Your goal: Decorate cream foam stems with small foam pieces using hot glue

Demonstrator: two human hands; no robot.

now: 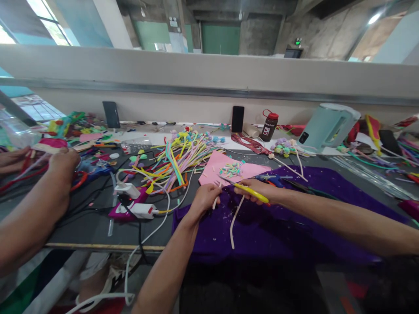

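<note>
I see a purple cloth [262,231] on the worktop [98,222]. Above it, my right hand [258,192] is closed around yellow scissors [248,190]; my left hand [204,198] pinches a white strip [234,222] dangling over the cloth.

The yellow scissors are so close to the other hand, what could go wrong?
1. The right hand holds the yellow scissors with the blades pointing at the left hand, which pinches a white strip; a slip might nick a finger.
2. Small cut bits lie on the pink sheet; a bump could scatter them.
</note>
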